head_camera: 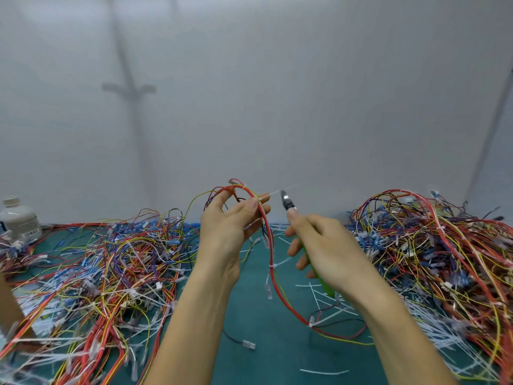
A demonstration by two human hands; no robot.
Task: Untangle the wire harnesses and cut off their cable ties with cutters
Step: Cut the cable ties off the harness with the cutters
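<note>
Your left hand (224,229) fingers pinch one harness (273,273) aloft; your right hand (324,245) grips the cutters (287,202) beside its tie. Cut ties litter the table (258,315); big tangled piles remain.

Both forearms are bare, rising from the bottom of the frame; no sleeves, gloves, rings or watch on the hands (222,232).
</note>
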